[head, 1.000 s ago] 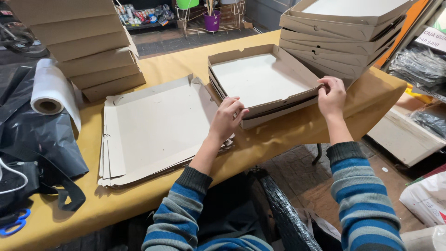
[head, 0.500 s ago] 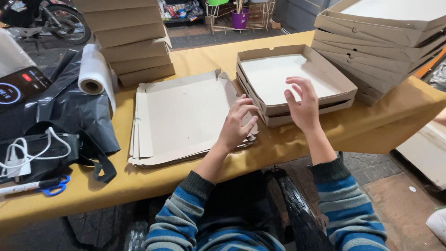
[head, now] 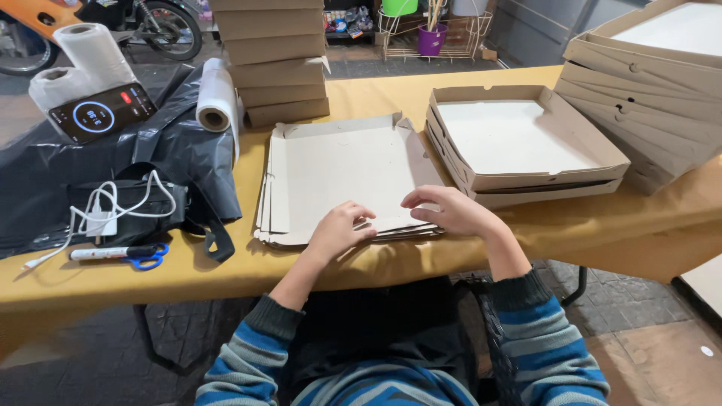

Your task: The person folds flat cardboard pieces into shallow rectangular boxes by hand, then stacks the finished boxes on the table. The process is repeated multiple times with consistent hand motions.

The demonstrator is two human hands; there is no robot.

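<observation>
Both hands, left hand (head: 340, 229) and right hand (head: 449, 212), rest with loose, open grip on the flat cardboard stack (head: 338, 177) at the tabletop's (head: 226, 274) near edge; a folded box (head: 523, 143) sits just beside it.

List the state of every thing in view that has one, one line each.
Left hand: fingertips on flat blanks' near edge.
Right hand: resting on same edge.
Flat blanks: unfolded, stacked.
Folded box: open, atop another.
Phone: screen lit.
Marker: capped.

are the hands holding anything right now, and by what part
Both the left hand and right hand finger the near edge of the top flat cardboard sheet; whether either has closed a grip cannot be told.
</observation>
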